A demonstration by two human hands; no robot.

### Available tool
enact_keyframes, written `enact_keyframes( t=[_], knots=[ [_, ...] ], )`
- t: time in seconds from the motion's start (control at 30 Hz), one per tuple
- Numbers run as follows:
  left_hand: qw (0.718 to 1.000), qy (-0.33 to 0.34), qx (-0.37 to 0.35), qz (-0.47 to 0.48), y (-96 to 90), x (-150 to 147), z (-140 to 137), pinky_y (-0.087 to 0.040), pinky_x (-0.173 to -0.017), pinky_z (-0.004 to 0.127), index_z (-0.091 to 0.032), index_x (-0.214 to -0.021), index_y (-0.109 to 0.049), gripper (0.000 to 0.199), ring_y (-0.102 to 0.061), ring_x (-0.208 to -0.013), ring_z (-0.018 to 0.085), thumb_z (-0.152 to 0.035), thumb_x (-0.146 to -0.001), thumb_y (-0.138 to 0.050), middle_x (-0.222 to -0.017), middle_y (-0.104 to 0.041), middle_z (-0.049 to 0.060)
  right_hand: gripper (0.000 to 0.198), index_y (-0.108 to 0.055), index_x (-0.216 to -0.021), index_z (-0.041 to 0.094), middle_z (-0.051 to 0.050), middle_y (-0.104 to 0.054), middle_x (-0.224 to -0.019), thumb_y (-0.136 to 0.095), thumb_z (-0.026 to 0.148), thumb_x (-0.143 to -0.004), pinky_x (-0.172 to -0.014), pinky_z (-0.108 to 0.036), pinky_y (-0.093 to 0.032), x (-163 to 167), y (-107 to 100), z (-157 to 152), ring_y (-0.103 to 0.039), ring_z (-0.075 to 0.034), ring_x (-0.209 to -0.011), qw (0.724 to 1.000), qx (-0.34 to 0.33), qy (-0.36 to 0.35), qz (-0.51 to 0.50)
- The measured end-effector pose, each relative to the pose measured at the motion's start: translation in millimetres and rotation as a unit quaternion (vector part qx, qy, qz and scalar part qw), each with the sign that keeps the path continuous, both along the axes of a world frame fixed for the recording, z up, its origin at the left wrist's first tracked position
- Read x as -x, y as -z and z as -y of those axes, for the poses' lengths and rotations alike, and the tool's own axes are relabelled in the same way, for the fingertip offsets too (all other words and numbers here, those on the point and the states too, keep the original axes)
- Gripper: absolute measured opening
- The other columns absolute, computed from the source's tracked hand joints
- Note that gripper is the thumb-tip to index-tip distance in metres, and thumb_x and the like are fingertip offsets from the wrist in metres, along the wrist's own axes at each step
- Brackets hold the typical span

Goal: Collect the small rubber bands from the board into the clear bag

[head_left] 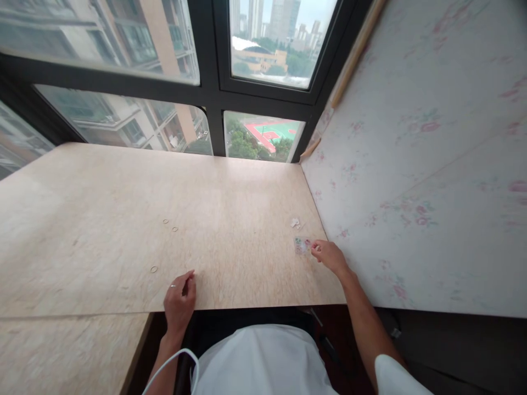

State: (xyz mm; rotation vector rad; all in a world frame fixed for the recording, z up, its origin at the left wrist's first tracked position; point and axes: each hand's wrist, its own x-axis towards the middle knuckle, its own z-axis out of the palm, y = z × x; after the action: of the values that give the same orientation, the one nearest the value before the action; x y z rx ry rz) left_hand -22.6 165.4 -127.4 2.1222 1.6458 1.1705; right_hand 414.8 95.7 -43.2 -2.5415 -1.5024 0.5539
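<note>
My right hand [330,257] is at the right edge of a small clear box [302,246], its fingertips pinched together. The box shows spots of pink and green inside, too small to name. Whatever the pinched fingers hold is too small to make out. Resting at the front edge of the stone-look windowsill [239,230], my left hand [180,296] has its fingers curled and thumb and forefinger close together; what lies between them, if anything, is hidden. It wears a ring. Near it lies a thin hoop [153,269], with two more hoops [165,221] [175,229] farther back.
Small white pieces [295,223] lie just behind the clear box. A floral-papered wall [411,181] bounds the sill on the right, and a dark window frame [218,99] stands behind. A white cable [177,354] loops beside my left forearm.
</note>
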Motion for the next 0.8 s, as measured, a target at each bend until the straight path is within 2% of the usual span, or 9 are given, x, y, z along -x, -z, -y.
enact_keyframes(
  t=[0.17,0.33,0.4,0.5,0.6,0.7,0.8],
  knots=[
    [0.998,-0.011,0.048,0.026,-6.7,-1,3,-0.05,-0.077,0.031,-0.017,-0.097,-0.062,0.023,-0.062,-0.084,0.019,-0.03,-0.087,-0.046,-0.092,-0.067,0.007,0.018,-0.067,-0.073,0.022,0.002,-0.058,-0.048,-0.05,0.023,-0.078,-0.051,-0.021,-0.027,-1,-2,-1,-0.055,-0.013,-0.051,0.998,0.041,-0.023,0.038],
    [0.997,-0.028,0.059,0.037,-14.5,-1,15,-0.05,-0.078,0.032,-0.017,-0.096,-0.061,0.023,-0.062,-0.085,0.019,-0.031,-0.087,-0.046,-0.094,-0.066,0.007,0.024,-0.07,-0.089,0.023,0.001,-0.06,-0.05,-0.048,0.028,-0.082,-0.056,-0.023,-0.033,-8,-6,8,-0.059,-0.016,-0.057,0.998,0.0,-0.04,0.051],
    [0.997,-0.047,0.052,0.029,-17.6,2,21,-0.05,-0.075,0.031,-0.017,-0.096,-0.061,0.023,-0.061,-0.081,0.018,-0.031,-0.087,-0.045,-0.093,-0.065,0.006,0.028,-0.07,-0.092,0.022,0.001,-0.06,-0.049,-0.046,0.032,-0.082,-0.056,-0.024,-0.035,-6,-8,16,-0.058,-0.017,-0.055,0.998,-0.03,-0.04,0.024],
    [0.995,-0.083,0.051,0.016,-22.9,10,31,-0.05,-0.066,0.028,-0.017,-0.096,-0.061,0.022,-0.059,-0.068,0.015,-0.029,-0.086,-0.045,-0.09,-0.065,0.005,0.035,-0.07,-0.094,0.02,0.001,-0.058,-0.049,-0.044,0.041,-0.083,-0.054,-0.025,-0.038,5,-8,32,-0.056,-0.016,-0.048,0.994,-0.063,-0.05,-0.074],
    [0.993,-0.11,0.045,0.011,-27.6,18,47,-0.05,-0.062,0.027,-0.017,-0.093,-0.063,0.021,-0.058,-0.064,0.015,-0.028,-0.086,-0.046,-0.087,-0.066,0.005,0.039,-0.068,-0.093,0.019,0.001,-0.055,-0.05,-0.043,0.047,-0.083,-0.051,-0.025,-0.039,22,1,48,-0.053,-0.015,-0.045,0.982,-0.056,-0.072,-0.167],
    [0.995,-0.079,0.061,0.025,-29.1,19,75,-0.052,-0.06,0.027,-0.019,-0.092,-0.064,0.021,-0.062,-0.07,0.017,-0.029,-0.085,-0.048,-0.087,-0.068,0.005,0.037,-0.066,-0.09,0.019,0.002,-0.052,-0.05,-0.042,0.047,-0.084,-0.049,-0.024,-0.039,39,13,58,-0.052,-0.014,-0.045,0.97,-0.035,-0.087,-0.225],
    [0.99,0.027,0.133,0.04,-25.3,19,116,-0.057,-0.065,0.029,-0.023,-0.093,-0.067,0.02,-0.066,-0.076,0.019,-0.028,-0.084,-0.05,-0.087,-0.069,0.004,0.034,-0.063,-0.088,0.02,0.003,-0.051,-0.052,-0.041,0.045,-0.086,-0.049,-0.024,-0.038,52,21,62,-0.053,-0.014,-0.046,0.96,-0.026,-0.099,-0.262]
  ],
)
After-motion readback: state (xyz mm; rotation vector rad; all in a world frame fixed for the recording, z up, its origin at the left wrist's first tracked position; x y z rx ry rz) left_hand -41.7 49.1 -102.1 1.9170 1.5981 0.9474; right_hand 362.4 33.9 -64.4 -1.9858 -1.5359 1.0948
